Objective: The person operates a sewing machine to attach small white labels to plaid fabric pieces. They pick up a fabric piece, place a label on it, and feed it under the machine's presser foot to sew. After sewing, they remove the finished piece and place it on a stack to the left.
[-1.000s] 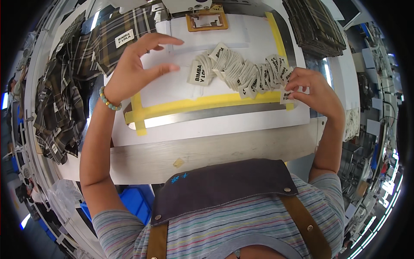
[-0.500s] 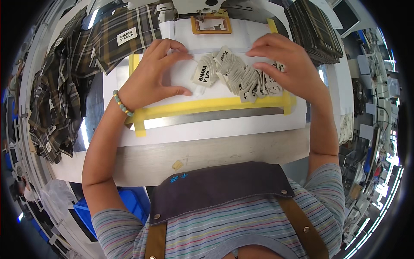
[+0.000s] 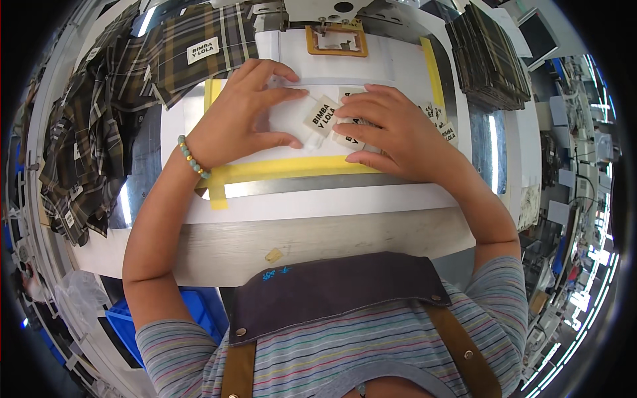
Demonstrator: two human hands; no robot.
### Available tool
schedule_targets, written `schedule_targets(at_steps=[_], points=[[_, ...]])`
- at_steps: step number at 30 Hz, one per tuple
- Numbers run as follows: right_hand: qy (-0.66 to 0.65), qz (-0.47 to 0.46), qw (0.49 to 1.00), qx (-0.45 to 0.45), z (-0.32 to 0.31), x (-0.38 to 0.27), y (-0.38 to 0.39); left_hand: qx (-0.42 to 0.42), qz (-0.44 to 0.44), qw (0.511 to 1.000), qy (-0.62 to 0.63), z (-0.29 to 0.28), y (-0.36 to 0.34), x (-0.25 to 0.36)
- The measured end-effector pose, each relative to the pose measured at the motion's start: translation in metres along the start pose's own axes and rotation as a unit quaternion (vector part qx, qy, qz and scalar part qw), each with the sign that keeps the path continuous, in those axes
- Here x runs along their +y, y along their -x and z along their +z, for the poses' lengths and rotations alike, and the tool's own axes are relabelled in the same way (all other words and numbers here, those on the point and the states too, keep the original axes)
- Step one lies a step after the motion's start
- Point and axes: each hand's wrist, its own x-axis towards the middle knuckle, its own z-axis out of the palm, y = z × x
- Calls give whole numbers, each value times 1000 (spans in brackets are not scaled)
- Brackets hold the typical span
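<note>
Hands first: left hand (image 3: 242, 126) is lying flat and spread on the white work panel edged with yellow tape (image 3: 292, 169), fingers splayed, gripping nothing, just pressing down near the panel's middle. Right hand (image 3: 391, 132) is also resting open and loosely curved, fingertips (image 3: 345, 113) pinning a small cream woven label with dark lettering (image 3: 322, 114), which is sitting mid-panel, just below the orange rectangular frame (image 3: 336, 41) at the far edge of the bench (image 3: 298, 245).

More of those labels (image 3: 443, 126) are fanning out past the right hand toward the panel's right edge, partly covered. Dark plaid fabric pieces (image 3: 133, 73) are piling up at the far left corner.

My guess is the label's featherlight, floppy and slidey, so pinching an edge or corner between fingertips looks best.
</note>
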Motion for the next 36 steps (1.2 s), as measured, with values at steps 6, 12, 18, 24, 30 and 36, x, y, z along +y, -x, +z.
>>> schedule_targets(at_steps=[6, 12, 18, 24, 30, 36], points=[[5, -16, 1000, 9, -4, -4, -17, -9, -9, 1000, 5, -2, -1, 0], [-15, -18, 998, -60, 2, 0, -8, -7, 4, 1000, -17, -1, 1, 0], [-25, -20, 997, -69, -8, 0, 9, -9, -3, 1000, -21, -2, 3, 0], [-9, -27, 999, -35, -7, -5, -11, -15, -10, 1000, -16, -2, 1, 2], [-20, -12, 998, -64, -6, -8, 0, -15, 18, 996, -91, -2, 5, 8], [-21, -15, 998, -57, -11, -13, 12, -7, 4, 989, -147, 5, 14, 16]])
